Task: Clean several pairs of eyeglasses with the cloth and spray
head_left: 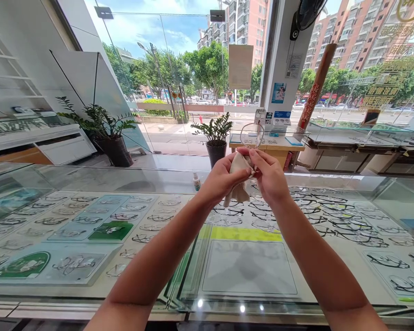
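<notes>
Both arms reach out over a glass display counter (250,271), and the hands meet above its far part. My left hand (224,174) is closed on a crumpled beige cloth (239,191), which hangs down below the fingers. A pair of eyeglasses (252,136) stands up above the hands, one large round thin-rimmed lens showing. My right hand (272,177) pinches the lower part of these eyeglasses, close against the cloth. Fingers and cloth hide the rest of the frame. A small spray bottle (196,182) stands on the counter left of the hands.
Many spectacle frames (331,207) lie in rows under the glass on both sides. Beyond the counter are potted plants (215,133), a wooden display table (267,149) and a large window onto the street. A fan (308,16) hangs on the pillar.
</notes>
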A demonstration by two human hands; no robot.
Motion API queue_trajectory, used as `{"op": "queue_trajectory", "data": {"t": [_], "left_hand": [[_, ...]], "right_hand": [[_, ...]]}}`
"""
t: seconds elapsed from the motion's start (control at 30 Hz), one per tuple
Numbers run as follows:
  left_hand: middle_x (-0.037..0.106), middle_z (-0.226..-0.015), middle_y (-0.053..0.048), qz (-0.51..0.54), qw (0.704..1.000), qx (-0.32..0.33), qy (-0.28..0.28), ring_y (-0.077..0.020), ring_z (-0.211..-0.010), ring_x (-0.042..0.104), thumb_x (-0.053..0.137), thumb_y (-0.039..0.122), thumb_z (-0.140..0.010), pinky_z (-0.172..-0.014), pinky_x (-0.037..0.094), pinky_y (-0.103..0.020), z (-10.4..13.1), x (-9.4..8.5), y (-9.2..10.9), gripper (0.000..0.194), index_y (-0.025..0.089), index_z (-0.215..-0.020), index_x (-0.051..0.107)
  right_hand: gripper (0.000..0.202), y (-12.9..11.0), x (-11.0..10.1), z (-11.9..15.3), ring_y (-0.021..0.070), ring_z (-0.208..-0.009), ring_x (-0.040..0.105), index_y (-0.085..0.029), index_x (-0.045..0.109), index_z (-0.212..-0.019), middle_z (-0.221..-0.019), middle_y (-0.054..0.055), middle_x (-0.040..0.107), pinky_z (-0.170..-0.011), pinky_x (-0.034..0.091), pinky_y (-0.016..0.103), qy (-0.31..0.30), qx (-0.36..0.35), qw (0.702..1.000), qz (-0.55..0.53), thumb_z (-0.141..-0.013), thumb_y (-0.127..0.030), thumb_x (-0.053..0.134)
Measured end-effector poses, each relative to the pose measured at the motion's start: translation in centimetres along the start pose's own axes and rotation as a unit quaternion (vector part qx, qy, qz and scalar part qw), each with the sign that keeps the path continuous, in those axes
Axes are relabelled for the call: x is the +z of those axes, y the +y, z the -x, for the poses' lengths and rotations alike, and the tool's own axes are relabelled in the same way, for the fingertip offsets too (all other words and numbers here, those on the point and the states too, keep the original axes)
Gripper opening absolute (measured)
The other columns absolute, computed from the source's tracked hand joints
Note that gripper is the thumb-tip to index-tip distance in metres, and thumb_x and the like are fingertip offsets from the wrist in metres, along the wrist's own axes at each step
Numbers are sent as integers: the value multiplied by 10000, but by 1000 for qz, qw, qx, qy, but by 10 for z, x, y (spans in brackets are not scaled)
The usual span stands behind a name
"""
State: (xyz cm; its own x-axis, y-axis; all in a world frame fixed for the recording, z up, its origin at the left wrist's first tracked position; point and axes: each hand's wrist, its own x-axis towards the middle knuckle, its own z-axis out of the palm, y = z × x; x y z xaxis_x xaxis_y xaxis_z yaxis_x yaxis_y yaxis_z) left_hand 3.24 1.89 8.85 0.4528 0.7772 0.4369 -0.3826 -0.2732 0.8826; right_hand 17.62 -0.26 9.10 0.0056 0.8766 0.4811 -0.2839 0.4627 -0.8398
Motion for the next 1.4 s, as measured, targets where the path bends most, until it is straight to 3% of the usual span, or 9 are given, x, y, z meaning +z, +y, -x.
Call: {"op": "queue_trajectory", "data": {"t": [0.13, 0.23, 0.4, 0.53, 0.7, 0.9, 1.07, 1.3, 1.4], "left_hand": [[731, -912, -40, -38, 999, 12, 2, -158, -803, 686, 912, 402, -821, -729, 546, -278, 2, 0, -1, 496, 185, -1223, 720], [717, -851, -26, -29, 999, 27, 1, -145, -759, 673, 904, 447, -833, -694, 534, -266, 3, 4, -1, 477, 171, -1168, 705], [691, -789, -3, -1, 998, 55, 40, -107, -634, 617, 855, 529, -871, -604, 515, -242, 4, 14, 3, 424, 180, -1058, 702], [665, -765, 5, -23, 995, 68, 76, -119, -639, 604, 794, 598, -906, -585, 493, -245, 4, 13, 4, 415, 197, -972, 706], [656, -770, -8, -63, 993, 84, 48, -128, -688, 566, 776, 632, -906, -647, 469, -261, 2, 1, 1, 460, 179, -860, 705], [650, -828, -20, -69, 994, 69, -43, -153, -766, 557, 815, 520, -903, -758, 486, -291, 3, -5, 11, 338, 192, -977, 774], [700, -989, -63, -65, 993, 42, -91, -177, -886, 618, 818, 451, -918, -819, 503, -300, 7, -7, 16, 375, 181, -1174, 766], [695, -907, -38, -96, 992, 69, -33, -137, -753, 595, 880, 445, -858, -653, 471, -256, 5, -2, 4, 487, 186, -1242, 728], [675, -853, -16, -101, 991, 86, 1, -112, -711, 572, 857, 460, -885, -615, 455, -232, 3, 2, -3, 432, 173, -1183, 731]], "right_hand": [[316, -1, -1, -1, 216, -891, 677, -319, 873, -1035, -1035, 44, 812, -644, 520, 335, 10, 5, 1000, -15, -893, -585, 779], [329, -2, 2, 1, 166, -737, 593, -319, 871, -1054, -1016, 41, 793, -549, 439, 310, -2, 3, 1000, -12, -912, -594, 760], [405, -4, 10, 8, 147, -708, 522, -335, 864, -1106, -1125, 33, 766, -568, 448, 317, -20, -28, 999, 13, -969, -650, 648], [451, -4, 11, 9, 156, -714, 538, -357, 853, -1170, -1073, 27, 759, -555, 445, 314, -24, -33, 998, 39, -953, -692, 643], [376, -4, 8, 5, 225, -917, 688, -372, 864, -1080, -1030, 30, 790, -810, 581, 390, -14, -29, 999, 2, -948, -660, 661], [261, -7, 1, 1, 260, -1093, 720, -343, 865, -970, -1106, 42, 823, -979, 589, 436, -7, -22, 999, -40, -938, -551, 710], [269, -9, 0, 1, 265, -1046, 732, -324, 858, -981, -1104, 52, 826, -899, 605, 433, -2, -7, 999, -40, -946, -540, 702], [206, -2, 4, 2, 193, -864, 684, -316, 864, -943, -1123, 39, 824, -676, 546, 333, 14, 2, 996, -82, -903, -502, 783], [219, 2, 5, 2, 161, -801, 638, -315, 870, -927, -1138, 40, 818, -589, 470, 295, 16, -4, 997, -79, -892, -518, 796]]}}
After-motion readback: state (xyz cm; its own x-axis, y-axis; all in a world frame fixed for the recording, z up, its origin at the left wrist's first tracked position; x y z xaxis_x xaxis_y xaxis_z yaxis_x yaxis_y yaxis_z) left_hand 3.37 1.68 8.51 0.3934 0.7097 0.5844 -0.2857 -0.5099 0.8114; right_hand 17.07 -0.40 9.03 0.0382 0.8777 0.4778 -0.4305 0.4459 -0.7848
